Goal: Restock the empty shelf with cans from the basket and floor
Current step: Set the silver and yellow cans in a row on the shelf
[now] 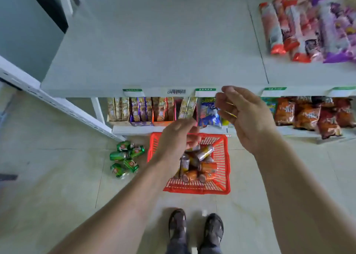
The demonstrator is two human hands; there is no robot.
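A red plastic basket [223,180] stands on the floor below the shelves and holds several orange cans [208,167]. Several green cans [126,158] lie on the floor to its left. The white shelf [154,47] above is bare on its left and middle. My left hand [178,138] hangs over the basket's far left corner, fingers loosely curled, holding nothing. My right hand [244,113] hovers higher, in front of the shelf's front edge, fingers relaxed and holding nothing.
Snack packets [312,28] lie on the shelf's right end. The lower shelf holds drink cartons [142,109] and chip bags [312,115]. A white slanted upright [63,105] runs down at the left. My feet [196,228] stand on the tiled floor behind the basket.
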